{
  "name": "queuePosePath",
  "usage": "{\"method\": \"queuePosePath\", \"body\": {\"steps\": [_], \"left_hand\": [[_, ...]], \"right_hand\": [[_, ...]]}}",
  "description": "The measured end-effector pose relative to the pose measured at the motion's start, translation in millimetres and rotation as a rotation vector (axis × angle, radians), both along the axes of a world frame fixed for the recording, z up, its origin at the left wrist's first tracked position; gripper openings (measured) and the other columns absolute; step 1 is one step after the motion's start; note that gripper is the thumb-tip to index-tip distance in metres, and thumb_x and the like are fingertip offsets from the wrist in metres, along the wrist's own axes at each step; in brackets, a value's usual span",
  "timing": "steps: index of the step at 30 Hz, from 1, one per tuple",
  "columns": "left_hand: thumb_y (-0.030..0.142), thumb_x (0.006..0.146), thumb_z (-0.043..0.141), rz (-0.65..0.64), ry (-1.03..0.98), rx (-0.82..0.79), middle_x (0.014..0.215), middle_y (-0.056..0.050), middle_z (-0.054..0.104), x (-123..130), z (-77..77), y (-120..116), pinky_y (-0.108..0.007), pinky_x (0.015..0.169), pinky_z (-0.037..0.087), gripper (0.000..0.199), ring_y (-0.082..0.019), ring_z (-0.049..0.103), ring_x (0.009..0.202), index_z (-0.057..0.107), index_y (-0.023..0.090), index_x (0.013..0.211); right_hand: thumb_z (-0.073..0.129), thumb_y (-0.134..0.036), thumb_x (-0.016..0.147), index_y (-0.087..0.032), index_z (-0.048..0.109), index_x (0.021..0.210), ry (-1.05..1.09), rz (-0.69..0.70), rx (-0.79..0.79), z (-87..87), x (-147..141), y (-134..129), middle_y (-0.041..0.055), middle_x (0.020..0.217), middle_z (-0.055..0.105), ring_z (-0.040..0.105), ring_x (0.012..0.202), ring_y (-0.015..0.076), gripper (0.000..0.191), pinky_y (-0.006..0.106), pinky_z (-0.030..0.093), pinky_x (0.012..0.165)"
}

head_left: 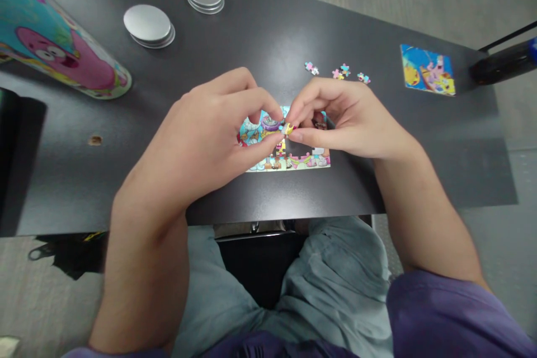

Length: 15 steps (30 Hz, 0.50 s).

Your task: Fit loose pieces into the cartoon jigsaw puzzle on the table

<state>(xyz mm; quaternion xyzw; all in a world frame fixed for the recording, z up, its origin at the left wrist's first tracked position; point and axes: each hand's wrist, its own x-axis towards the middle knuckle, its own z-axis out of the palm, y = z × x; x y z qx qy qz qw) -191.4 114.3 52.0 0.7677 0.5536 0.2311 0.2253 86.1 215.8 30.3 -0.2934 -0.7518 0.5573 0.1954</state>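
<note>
A small puzzle piece [287,128] with yellow and pink on it is pinched between the fingertips of both hands. My left hand [213,128] grips it from the left with thumb and forefinger. From the other side, the fingers of my right hand [344,114] close on it. Below them lies a partly assembled jigsaw puzzle [268,163], colourful, with a dark gap in its middle right. Both hands cover parts of the puzzle. Beyond my right hand are several loose puzzle pieces [340,71].
On the dark table [268,196], two stacks of silvery discs [146,22] stand at the back left. A tall cartoon-printed tube [71,50] lies at the left. To the right are a cartoon picture card [428,70] and a dark bottle-like object [503,61].
</note>
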Motion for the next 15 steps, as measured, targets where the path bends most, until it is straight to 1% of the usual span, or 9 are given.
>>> {"method": "queuePosePath", "body": {"steps": [2,4,6,9,12,15], "left_hand": [[0.039,0.118,0.07,-0.019,-0.019,-0.006,0.132,-0.005,0.087,-1.9,-1.6,0.4,-0.043,0.095,0.058,0.027,-0.027,0.083,0.111,0.095,0.033,0.127],[0.036,0.118,0.068,-0.046,-0.048,-0.009,0.127,-0.006,0.087,-2.9,-1.8,0.9,-0.043,0.094,0.057,0.03,-0.027,0.083,0.108,0.096,0.029,0.123],[0.034,0.116,0.067,-0.064,-0.073,-0.021,0.123,-0.006,0.087,-2.5,-0.5,1.3,-0.042,0.093,0.057,0.031,-0.026,0.082,0.104,0.097,0.027,0.122],[0.033,0.114,0.065,-0.073,-0.09,-0.04,0.12,-0.007,0.088,-1.1,2.1,1.6,-0.042,0.096,0.06,0.032,-0.025,0.081,0.101,0.095,0.024,0.12],[0.039,0.115,0.068,-0.032,-0.108,-0.05,0.116,-0.006,0.089,-1.4,1.8,1.3,-0.044,0.098,0.064,0.028,-0.026,0.08,0.1,0.093,0.027,0.114],[0.047,0.114,0.074,0.03,-0.165,-0.037,0.11,-0.005,0.087,-2.8,-0.9,0.2,-0.049,0.099,0.067,0.023,-0.029,0.08,0.1,0.09,0.031,0.107]], "right_hand": [[0.12,-0.046,0.09,-0.037,0.093,0.112,-0.038,0.002,0.001,-0.7,2.0,0.3,0.0004,0.096,0.093,0.08,0.08,0.0293,0.036,0.05,0.07,0.071],[0.119,-0.048,0.092,-0.036,0.093,0.113,-0.049,0.012,-0.005,-1.8,3.2,0.6,0.0009,0.096,0.093,0.079,0.079,0.0291,0.036,0.049,0.068,0.068],[0.121,-0.047,0.09,-0.035,0.093,0.113,-0.029,0.031,-0.014,-3.0,3.6,0.7,0.0009,0.096,0.093,0.079,0.08,0.0281,0.039,0.047,0.068,0.069],[0.123,-0.046,0.088,-0.034,0.094,0.115,0.035,0.052,-0.013,-4.4,2.9,0.5,0.0011,0.1,0.093,0.081,0.084,0.0267,0.041,0.044,0.07,0.077],[0.121,-0.058,0.092,-0.034,0.095,0.122,0.043,0.018,-0.005,-7.0,0.6,1.8,0.003,0.103,0.092,0.082,0.091,0.0276,0.046,0.043,0.073,0.082],[0.12,-0.071,0.091,-0.032,0.094,0.12,0.1,0.016,0.029,-14.1,-3.1,5.9,0.0026,0.098,0.087,0.08,0.088,0.0257,0.055,0.041,0.072,0.081]]}}
